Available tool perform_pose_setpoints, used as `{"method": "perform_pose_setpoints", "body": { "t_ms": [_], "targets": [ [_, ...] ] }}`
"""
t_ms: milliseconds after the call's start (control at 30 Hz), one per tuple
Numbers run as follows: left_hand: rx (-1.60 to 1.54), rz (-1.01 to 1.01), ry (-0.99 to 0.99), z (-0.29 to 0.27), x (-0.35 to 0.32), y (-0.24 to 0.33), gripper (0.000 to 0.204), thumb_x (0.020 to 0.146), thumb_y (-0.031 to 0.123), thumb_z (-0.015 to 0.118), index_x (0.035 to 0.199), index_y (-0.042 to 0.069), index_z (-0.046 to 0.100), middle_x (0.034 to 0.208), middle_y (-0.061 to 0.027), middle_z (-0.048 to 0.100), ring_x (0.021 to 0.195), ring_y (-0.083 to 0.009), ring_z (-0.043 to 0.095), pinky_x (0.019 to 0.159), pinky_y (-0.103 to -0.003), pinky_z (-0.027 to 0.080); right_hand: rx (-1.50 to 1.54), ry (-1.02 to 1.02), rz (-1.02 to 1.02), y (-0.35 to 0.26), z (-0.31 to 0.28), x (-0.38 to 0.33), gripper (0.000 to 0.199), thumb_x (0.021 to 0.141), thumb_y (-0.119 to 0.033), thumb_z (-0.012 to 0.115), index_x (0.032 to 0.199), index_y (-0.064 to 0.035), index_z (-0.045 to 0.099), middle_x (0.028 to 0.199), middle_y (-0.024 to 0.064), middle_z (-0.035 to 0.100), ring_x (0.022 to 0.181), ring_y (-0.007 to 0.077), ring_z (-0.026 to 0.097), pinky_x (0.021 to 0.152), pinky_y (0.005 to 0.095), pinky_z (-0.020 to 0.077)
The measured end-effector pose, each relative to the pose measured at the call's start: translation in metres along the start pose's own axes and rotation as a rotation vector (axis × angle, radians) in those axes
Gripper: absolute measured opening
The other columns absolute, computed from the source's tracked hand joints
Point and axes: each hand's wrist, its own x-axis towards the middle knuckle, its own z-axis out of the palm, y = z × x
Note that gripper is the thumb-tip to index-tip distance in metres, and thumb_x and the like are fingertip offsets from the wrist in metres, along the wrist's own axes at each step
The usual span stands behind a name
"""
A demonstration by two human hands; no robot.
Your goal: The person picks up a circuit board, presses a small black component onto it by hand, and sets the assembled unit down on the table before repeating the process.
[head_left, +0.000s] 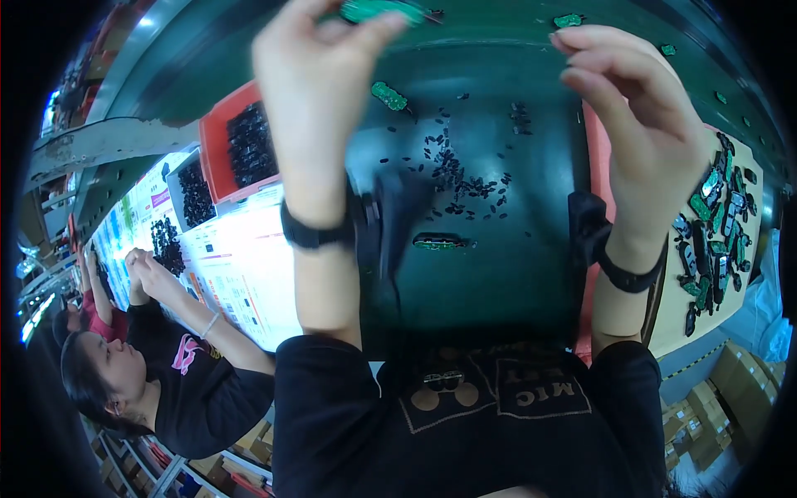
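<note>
My left hand [311, 83] is raised at the top of the view, pinching a green circuit board [383, 11] blurred by motion. Across from it, my right hand [652, 116] hovers with fingers loosely curved and apart; I see nothing between them. Just beyond its fingertips lies another small green board [569, 21]. On the dark green work surface [515, 282], a green board [389, 96] rests to the right of my left wrist. Closer to me sits a black-cased board [438, 241]. Many small black oval pieces [452, 170] are scattered between my forearms.
A red bin [217, 158] and a grey bin [187, 199] of black parts stand at left. Right, a tan board [672, 319] carries several green-and-black assemblies [718, 224]. A co-worker [199, 390] works at left. Cardboard boxes [739, 390] stand lower right.
</note>
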Motion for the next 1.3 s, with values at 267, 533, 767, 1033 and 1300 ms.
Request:
{"method": "perform_pose_setpoints", "body": {
  "t_ms": [267, 533, 767, 1033, 1300],
  "targets": [
    [-0.198, 0.306, -0.065, 0.018, -0.047, 0.007, 0.028, 0.068, -0.015, 0.058, 0.095, -0.009, 0.052, 0.089, -0.0164, 0.060, 0.077, -0.0173, 0.060, 0.068, -0.022, 0.049, -0.137, -0.076, -0.117, -0.031, 0.003, -0.004, 0.012, 0.066, 0.011, 0.059, 0.077, 0.0075, 0.057, 0.086, 0.0187, 0.059, 0.078, 0.0230, 0.059, 0.067, 0.0269, 0.0479],
    [0.153, 0.663, -0.070, 0.012, -0.050, 0.003, 0.028, 0.066, -0.017, 0.059, 0.092, -0.011, 0.049, 0.094, -0.0228, 0.056, 0.080, -0.0231, 0.060, 0.070, -0.029, 0.052, -0.282, -0.141, -0.097, -0.037, 0.009, -0.007, 0.015, 0.063, 0.010, 0.062, 0.077, 0.0075, 0.057, 0.082, 0.0191, 0.059, 0.073, 0.0226, 0.060, 0.063, 0.0263, 0.0489],
    [0.184, 0.772, -0.119, 0.012, -0.053, 0.007, 0.027, 0.066, -0.019, 0.057, 0.091, -0.012, 0.048, 0.092, -0.0244, 0.054, 0.083, -0.0294, 0.059, 0.073, -0.033, 0.052, -0.138, -0.023, -0.031, -0.044, 0.014, -0.011, 0.016, 0.063, 0.012, 0.061, 0.077, 0.0076, 0.056, 0.084, 0.0195, 0.058, 0.073, 0.0241, 0.060, 0.064, 0.0276, 0.0506],
    [0.173, 0.798, -0.147, 0.010, -0.054, 0.010, 0.026, 0.066, -0.020, 0.057, 0.088, -0.010, 0.048, 0.090, -0.0249, 0.054, 0.083, -0.0308, 0.059, 0.074, -0.033, 0.051, -0.132, -0.026, -0.015, -0.047, 0.010, -0.014, 0.013, 0.064, 0.013, 0.058, 0.075, 0.0075, 0.055, 0.085, 0.0203, 0.057, 0.074, 0.0246, 0.060, 0.066, 0.0279, 0.0512],
    [0.184, 0.750, -0.126, 0.010, -0.056, 0.012, 0.023, 0.065, -0.020, 0.057, 0.082, -0.007, 0.049, 0.090, -0.0247, 0.054, 0.083, -0.0288, 0.059, 0.072, -0.031, 0.051, 0.040, -0.063, -0.211, -0.025, 0.007, -0.014, 0.014, 0.066, 0.016, 0.056, 0.077, 0.0074, 0.053, 0.087, 0.0208, 0.057, 0.074, 0.0233, 0.060, 0.066, 0.0271, 0.0510]
  ]
}}
